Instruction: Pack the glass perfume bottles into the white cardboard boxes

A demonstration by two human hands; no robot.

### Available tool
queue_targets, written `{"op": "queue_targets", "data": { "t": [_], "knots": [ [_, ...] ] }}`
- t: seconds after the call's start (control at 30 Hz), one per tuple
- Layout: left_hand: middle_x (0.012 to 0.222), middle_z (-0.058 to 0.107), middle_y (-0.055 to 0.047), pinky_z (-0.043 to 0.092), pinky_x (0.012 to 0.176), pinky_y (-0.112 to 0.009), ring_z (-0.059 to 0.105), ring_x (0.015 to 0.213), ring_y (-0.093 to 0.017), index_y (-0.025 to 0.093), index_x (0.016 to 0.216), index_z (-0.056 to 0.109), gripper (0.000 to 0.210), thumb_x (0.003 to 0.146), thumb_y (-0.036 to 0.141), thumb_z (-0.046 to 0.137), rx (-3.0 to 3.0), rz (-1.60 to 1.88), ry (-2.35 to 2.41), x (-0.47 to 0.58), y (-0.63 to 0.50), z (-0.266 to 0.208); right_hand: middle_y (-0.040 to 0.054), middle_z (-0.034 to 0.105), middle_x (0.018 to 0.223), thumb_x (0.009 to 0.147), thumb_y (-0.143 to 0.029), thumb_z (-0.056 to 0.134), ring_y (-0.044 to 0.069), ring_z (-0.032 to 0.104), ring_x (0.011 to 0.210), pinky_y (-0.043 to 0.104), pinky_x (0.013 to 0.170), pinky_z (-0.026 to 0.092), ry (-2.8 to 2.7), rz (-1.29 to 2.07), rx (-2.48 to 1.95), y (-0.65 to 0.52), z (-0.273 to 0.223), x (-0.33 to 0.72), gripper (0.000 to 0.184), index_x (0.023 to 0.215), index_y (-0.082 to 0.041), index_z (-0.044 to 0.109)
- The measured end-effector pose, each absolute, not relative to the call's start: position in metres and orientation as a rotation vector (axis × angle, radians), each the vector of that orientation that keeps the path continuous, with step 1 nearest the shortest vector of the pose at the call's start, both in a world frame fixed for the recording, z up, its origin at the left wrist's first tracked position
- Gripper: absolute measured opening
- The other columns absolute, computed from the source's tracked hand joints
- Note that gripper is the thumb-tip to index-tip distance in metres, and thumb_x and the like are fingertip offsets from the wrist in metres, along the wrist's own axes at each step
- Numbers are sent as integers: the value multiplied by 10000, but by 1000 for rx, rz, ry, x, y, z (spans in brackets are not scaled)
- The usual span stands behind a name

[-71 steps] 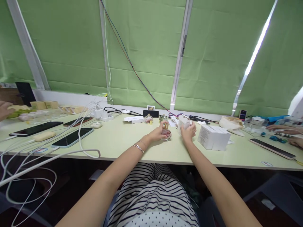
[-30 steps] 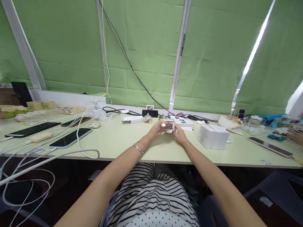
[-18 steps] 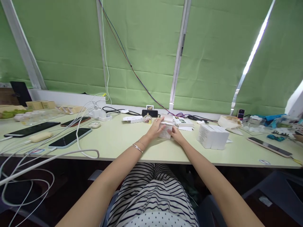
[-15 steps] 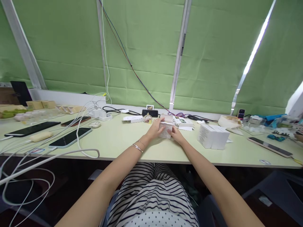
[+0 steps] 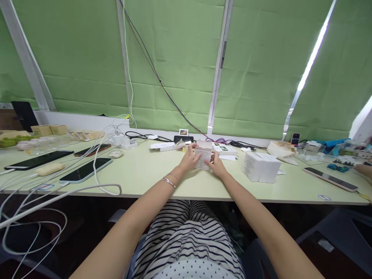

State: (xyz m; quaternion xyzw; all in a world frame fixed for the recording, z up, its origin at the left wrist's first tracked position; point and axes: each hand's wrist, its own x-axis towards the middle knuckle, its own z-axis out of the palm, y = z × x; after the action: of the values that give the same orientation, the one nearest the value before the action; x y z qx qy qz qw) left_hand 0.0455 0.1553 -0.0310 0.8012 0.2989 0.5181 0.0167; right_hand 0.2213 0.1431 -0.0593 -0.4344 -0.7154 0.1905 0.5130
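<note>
Between my two hands a small white box (image 5: 203, 157) with fine print on its face stands on the table. My left hand (image 5: 189, 158) grips its left side, fingers behind and thumb on the front edge. From the right, my right hand (image 5: 216, 164) holds the box low, with the thumb on the printed face. Right behind the box lie a white carton with a green picture (image 5: 222, 148) and a small round glass bottle (image 5: 181, 146). A larger group of white printed boxes (image 5: 260, 167) stands to the right of my right hand.
Phones, such as a pale blue one (image 5: 85, 170), and many white cables (image 5: 95, 170) spread over the left. Flat white card (image 5: 163, 146) lies at the back. On the right are a phone (image 5: 330, 179), a cloth bag (image 5: 281, 150) and, at the edge, another person's hand (image 5: 363, 169).
The box in my hands has tipped up so its printed face shows more fully. My left fingers have moved from its top to its side. Another person's hand has come in at the right edge.
</note>
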Motion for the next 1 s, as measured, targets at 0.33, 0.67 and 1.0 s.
{"op": "queue_targets", "data": {
  "t": [0.33, 0.67, 1.0],
  "knots": [
    [1189, 377, -141, 305, 1015, -465, 353, 1184, -261, 155, 1161, 349, 415, 784, 204, 514, 2565, 1576, 926, 45, 149, -26, 51, 525, 918, 738, -429, 557, 185, 562, 800, 355, 705, 474, -1660, 370, -999, 142, -58, 222, 575, 1170, -208, 247],
    [1221, 349, -126, 265, 1050, -461, 329, 1212, -251, 158, 1133, 426, 344, 797, 175, 494, 2607, 1477, 1031, 45, 149, -26, 44, 531, 927, 774, -344, 542, 154, 551, 725, 338, 691, 471, -1725, 265, -997, 138, -55, 223, 681, 1349, -243, 193],
    [1204, 375, -115, 270, 1036, -457, 341, 1197, -246, 170, 1116, 440, 328, 793, 179, 497, 2609, 1480, 1051, 44, 150, -27, 51, 548, 936, 770, -380, 542, 168, 564, 744, 349, 695, 464, -1715, 240, -999, 140, -56, 222, 666, 1323, -230, 203]
  ]
}}
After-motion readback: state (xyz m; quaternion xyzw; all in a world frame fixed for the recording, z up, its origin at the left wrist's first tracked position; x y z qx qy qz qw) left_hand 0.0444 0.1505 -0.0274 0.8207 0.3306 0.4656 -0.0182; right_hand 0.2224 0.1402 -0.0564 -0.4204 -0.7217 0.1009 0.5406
